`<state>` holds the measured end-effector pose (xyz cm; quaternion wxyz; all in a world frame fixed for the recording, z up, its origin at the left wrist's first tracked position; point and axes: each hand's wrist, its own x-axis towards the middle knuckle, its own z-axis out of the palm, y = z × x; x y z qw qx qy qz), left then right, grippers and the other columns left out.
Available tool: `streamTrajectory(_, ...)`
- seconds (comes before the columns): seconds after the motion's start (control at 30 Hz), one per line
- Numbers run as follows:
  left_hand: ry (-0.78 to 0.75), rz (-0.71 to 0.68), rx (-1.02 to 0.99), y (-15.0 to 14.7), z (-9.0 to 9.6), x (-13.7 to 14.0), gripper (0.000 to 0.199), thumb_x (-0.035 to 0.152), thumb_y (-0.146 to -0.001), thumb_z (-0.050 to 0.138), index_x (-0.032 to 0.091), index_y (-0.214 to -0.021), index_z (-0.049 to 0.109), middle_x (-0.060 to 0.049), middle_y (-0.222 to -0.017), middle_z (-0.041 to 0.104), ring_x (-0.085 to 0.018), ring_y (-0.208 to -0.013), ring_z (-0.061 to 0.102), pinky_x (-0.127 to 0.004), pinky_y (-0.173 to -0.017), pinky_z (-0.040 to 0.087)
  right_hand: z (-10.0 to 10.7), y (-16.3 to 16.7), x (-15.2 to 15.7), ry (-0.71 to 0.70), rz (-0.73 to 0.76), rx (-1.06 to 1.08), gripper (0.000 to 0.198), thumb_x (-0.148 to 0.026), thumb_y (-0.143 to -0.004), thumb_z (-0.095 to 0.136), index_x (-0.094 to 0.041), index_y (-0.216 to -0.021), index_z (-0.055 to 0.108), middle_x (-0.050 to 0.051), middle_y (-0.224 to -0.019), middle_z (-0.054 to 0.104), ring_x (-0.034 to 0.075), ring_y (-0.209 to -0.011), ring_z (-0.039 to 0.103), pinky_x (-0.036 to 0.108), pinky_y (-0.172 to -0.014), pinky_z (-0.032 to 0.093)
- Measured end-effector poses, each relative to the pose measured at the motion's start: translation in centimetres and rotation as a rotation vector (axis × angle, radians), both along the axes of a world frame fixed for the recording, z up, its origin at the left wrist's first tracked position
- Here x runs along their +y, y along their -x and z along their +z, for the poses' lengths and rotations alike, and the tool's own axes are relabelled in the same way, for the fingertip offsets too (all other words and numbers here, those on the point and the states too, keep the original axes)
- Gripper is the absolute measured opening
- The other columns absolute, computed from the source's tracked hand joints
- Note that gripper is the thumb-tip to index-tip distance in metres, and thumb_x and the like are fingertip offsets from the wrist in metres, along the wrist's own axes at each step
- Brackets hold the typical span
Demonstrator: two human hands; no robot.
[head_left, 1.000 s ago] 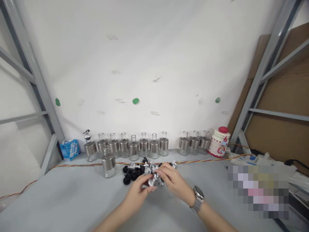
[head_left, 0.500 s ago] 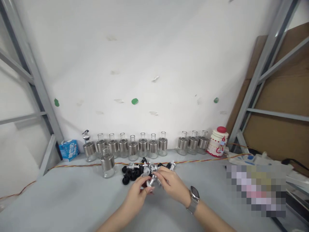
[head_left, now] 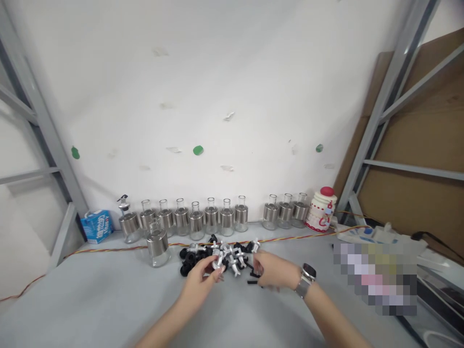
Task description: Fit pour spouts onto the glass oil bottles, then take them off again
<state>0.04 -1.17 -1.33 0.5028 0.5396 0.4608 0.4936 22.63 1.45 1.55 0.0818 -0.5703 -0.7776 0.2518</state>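
My left hand (head_left: 201, 278) pinches a silver metal pourer top (head_left: 219, 261) between thumb and fingers, just in front of the pile. To the right, my right hand (head_left: 273, 270), with a watch on its wrist, reaches down with curled fingers at some short black strips (head_left: 253, 282) on the table. Its fingertips are partly hidden, so what they grip does not show. Between and behind the hands lies a heap of silver pourer tops (head_left: 235, 263) and black ribbed stoppers (head_left: 188, 263). A glass bottle with a metal band (head_left: 158, 244) stands left of the heap.
Several similar bottles (head_left: 196, 222) line the wall; the leftmost bottle (head_left: 129, 224) carries a pourer. A blue carton (head_left: 97, 227) stands left, a white jar with red lid (head_left: 321, 210) right. Twisted wire (head_left: 282, 239) crosses the grey table (head_left: 90, 295). Blurred items (head_left: 377, 280) lie right.
My right hand has left the pourer top in my left hand and moved right, down to the black strips. My left hand still holds the pourer top. The view has shifted slightly.
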Motion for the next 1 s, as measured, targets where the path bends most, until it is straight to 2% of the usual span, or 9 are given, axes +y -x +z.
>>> streamTrajectory(0.17,-0.011,0.018,0.047,0.1,-0.2,0.2,0.048,0.042,-0.060,0.067,0.012,-0.097,0.059,-0.005,-0.076,0.062,-0.016,-0.067,0.059,-0.030,-0.066,0.049,-0.3,0.6,0.3,0.037,-0.016,-0.006,0.019,-0.004,-0.057,0.046,-0.016,-0.068,0.056,0.000,-0.049,0.056,0.011,-0.040,0.052,0.019,-0.040,0.032)
streamTrajectory(0.33,-0.027,0.012,0.090,0.3,-0.5,0.4,0.047,0.041,-0.061,0.066,0.012,-0.097,0.059,-0.006,-0.078,0.063,-0.016,-0.068,0.058,-0.029,-0.064,0.048,-0.6,1.2,0.9,-0.036,-0.033,0.019,0.020,-0.004,-0.058,0.047,-0.015,-0.071,0.056,0.002,-0.057,0.059,0.013,-0.049,0.055,0.020,-0.045,0.033)
streamTrajectory(0.53,-0.046,0.001,0.103,0.4,0.0,0.2,0.044,0.041,-0.064,0.064,0.013,-0.097,0.058,-0.004,-0.075,0.063,-0.017,-0.069,0.059,-0.029,-0.068,0.047,0.5,0.1,1.3,-0.083,0.039,0.108,0.020,-0.009,-0.065,0.047,-0.016,-0.079,0.059,0.001,-0.070,0.060,0.012,-0.063,0.055,0.020,-0.055,0.038)
streamTrajectory(0.73,-0.045,0.002,0.101,0.4,-0.3,0.3,0.044,0.040,-0.063,0.064,0.013,-0.097,0.059,-0.006,-0.078,0.063,-0.016,-0.068,0.059,-0.029,-0.066,0.047,0.4,-1.0,1.0,0.010,0.072,0.104,0.033,-0.012,-0.046,0.066,-0.017,-0.078,0.060,-0.001,-0.072,0.057,0.012,-0.061,0.050,0.021,-0.052,0.037)
streamTrajectory(0.9,-0.041,0.009,0.090,0.5,-0.7,0.4,0.046,0.041,-0.062,0.065,0.012,-0.098,0.059,-0.006,-0.080,0.063,-0.016,-0.068,0.058,-0.029,-0.066,0.047,-0.9,-0.1,1.4,0.131,0.073,0.189,0.015,-0.007,-0.056,0.053,-0.017,-0.067,0.056,-0.005,-0.053,0.053,0.009,-0.045,0.052,0.019,-0.044,0.036)
streamTrajectory(1.0,-0.021,0.000,0.081,0.4,-0.6,0.4,0.048,0.042,-0.062,0.065,0.011,-0.099,0.057,-0.006,-0.080,0.063,-0.017,-0.068,0.058,-0.030,-0.066,0.047,-1.1,0.3,1.6,0.169,0.049,0.257,0.012,-0.005,-0.059,0.048,-0.016,-0.061,0.052,-0.006,-0.048,0.052,0.009,-0.041,0.054,0.019,-0.043,0.038)
